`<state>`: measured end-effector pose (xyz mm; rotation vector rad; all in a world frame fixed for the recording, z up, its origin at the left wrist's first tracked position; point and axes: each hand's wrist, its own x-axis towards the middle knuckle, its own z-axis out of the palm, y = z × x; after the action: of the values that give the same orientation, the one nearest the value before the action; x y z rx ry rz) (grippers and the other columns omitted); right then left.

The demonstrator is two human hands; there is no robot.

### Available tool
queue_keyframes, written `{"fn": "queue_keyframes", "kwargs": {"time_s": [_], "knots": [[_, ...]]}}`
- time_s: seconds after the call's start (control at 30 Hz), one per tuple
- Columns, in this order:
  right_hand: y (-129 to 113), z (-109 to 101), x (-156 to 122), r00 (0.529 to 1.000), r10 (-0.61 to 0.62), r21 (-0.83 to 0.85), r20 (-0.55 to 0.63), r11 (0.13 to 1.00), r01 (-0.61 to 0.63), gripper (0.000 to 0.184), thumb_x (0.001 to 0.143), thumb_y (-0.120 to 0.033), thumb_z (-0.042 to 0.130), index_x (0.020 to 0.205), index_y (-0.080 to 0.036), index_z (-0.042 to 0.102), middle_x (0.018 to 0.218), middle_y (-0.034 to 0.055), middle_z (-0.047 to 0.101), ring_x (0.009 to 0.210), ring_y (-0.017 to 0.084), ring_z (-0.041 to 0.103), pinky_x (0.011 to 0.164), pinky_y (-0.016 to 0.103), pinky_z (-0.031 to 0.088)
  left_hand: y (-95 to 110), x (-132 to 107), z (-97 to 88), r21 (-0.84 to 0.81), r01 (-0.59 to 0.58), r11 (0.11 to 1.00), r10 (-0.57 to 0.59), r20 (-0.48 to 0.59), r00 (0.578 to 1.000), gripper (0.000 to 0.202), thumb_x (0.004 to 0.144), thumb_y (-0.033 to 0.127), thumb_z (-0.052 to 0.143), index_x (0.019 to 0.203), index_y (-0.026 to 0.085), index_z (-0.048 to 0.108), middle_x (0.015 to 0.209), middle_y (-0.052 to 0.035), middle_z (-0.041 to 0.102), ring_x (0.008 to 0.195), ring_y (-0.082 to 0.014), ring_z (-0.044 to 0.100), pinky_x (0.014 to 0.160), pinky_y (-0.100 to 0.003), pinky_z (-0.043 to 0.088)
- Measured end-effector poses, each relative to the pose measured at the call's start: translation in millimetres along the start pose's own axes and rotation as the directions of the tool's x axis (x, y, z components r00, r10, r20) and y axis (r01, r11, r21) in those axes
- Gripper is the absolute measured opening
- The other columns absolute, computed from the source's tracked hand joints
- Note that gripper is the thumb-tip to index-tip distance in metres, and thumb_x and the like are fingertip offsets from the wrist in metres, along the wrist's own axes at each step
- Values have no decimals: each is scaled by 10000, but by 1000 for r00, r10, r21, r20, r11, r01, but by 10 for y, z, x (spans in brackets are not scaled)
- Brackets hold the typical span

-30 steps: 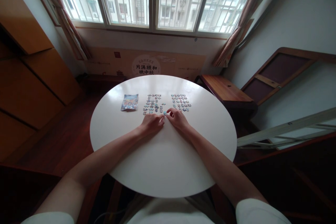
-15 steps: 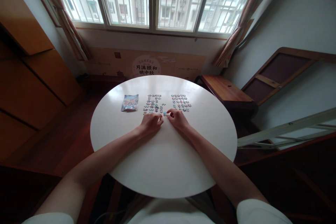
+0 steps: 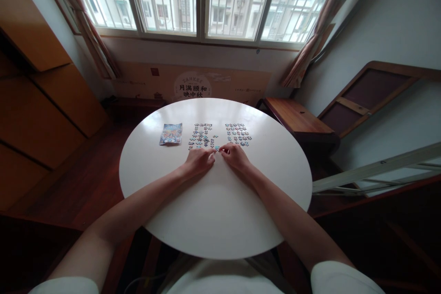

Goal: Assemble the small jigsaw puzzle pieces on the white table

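Note:
Between my hands a small turquoise jigsaw piece lies at the near side of the loose pieces on the white round table. My right hand is curled, with thumb and index finger closed at the piece's right edge. My left hand rests on the table from the other side. Its index finger reaches out to the piece's left edge, while the thumb stays apart below it. Just beyond my left hand lies a group of jigsaw pieces, some of which the hand hides.
A second group of jigsaw pieces lies in rows farther right. A colourful picture sheet is at the left. Beyond the table stand a wooden bench at the right and a barred window.
My left index finger has stretched rightward to the turquoise piece. My right hand has barely moved, and its fingertips are a little lower on the piece.

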<state>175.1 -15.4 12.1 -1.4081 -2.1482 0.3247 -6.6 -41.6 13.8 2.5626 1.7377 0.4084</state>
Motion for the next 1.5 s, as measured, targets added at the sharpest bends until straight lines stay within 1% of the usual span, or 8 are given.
{"fn": "queue_keyframes", "kwargs": {"time_s": [0.23,0.43,0.5,0.63,0.73,0.9,1.1,1.5], "knots": [[-8,-26,10,999,26,18,22,999,-26,206,814,-182,569,884,-195,763,817,46,721,710,150,630,712,243,445,14,6,-21,3,-5,1000,5,12,1000,372,902,314,438,1206,299,652,870,-64,740,799,-229,680,731,-299,446],[10,-20,1,996,92,54,-9,994,-91,249,814,-173,552,978,-200,736,682,6,678,637,136,601,666,231,433,-8,20,-21,-48,9,999,-10,-20,1000,353,897,337,442,1151,258,673,814,-65,726,759,-224,664,688,-287,426],[23,-8,1,996,83,58,-10,995,-83,259,827,-179,541,998,-208,733,671,0,669,635,136,600,664,232,432,-65,29,-63,-101,-10,995,8,-19,1000,320,884,343,460,1061,238,706,763,-55,708,720,-208,646,663,-273,408],[25,15,-3,998,63,15,9,998,-63,254,850,-204,545,1015,-231,736,713,7,687,667,144,615,688,243,435,-275,41,-241,-221,-154,963,170,53,984,284,855,342,486,891,200,729,628,-17,633,579,-145,554,577,-238,331],[-8,16,-13,998,62,-39,22,997,-61,231,850,-224,575,1020,-234,732,760,14,699,695,150,621,698,246,436,-456,50,-400,-281,-177,943,210,92,973,289,843,351,493,793,167,710,578,-4,576,535,-118,480,543,-235,288],[-66,30,-30,1000,19,-112,-8,993,-20,213,895,-266,555,1018,-233,726,880,34,692,781,162,627,704,245,426,-736,76,-546,-285,-83,955,98,40,994,383,864,394,466,628,146,636,489,16,464,487,-95,384,523,-252,245],[-82,90,14,1000,24,-207,20,978,-19,254,943,-281,487,987,-256,736,955,45,666,820,167,630,710,245,415,-964,97,-496,-324,27,946,-28,3,1000,374,837,426,502,645,142,651,466,25,442,466,-93,375,505,-258,233],[-113,93,53,998,66,-236,-2,970,-65,304,963,-261,435,1139,-238,682,1005,68,674,869,189,636,736,256,421,-928,101,-447,-366,8,931,14,58,998,377,820,443,499,623,151,633,482,15,473,477,-97,407,494,-240,243]]}}
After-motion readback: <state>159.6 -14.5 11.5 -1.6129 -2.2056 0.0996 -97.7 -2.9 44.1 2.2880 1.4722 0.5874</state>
